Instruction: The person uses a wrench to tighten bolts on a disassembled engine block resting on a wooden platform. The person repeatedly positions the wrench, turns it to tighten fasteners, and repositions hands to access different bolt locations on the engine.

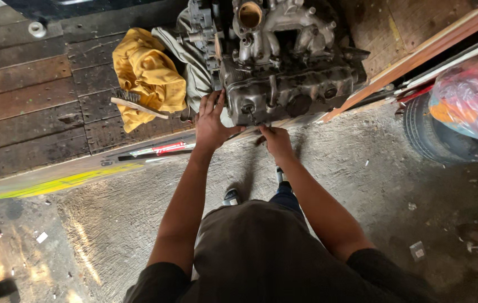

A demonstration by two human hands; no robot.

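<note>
The left hand [209, 124] lies flat, fingers spread, against the greasy grey cast-metal engine block [284, 84]. The right hand [276, 140] curls at its near lower edge — whether it grips anything I cannot tell. A crumpled yellow cloth [146, 76] lies left on dark worn planks [25, 95].

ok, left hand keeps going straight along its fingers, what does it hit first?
The left hand already rests its fingertips against the grey engine block, so it meets that at once. The grey cloth lies just beside that line; depth is hard to judge.

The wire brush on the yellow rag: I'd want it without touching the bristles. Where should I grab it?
Take the brush by its pale handle end, lower right, nearest the left hand. It lies flat across the rag, bristles at the upper-left end, so come from the engine side.
</note>
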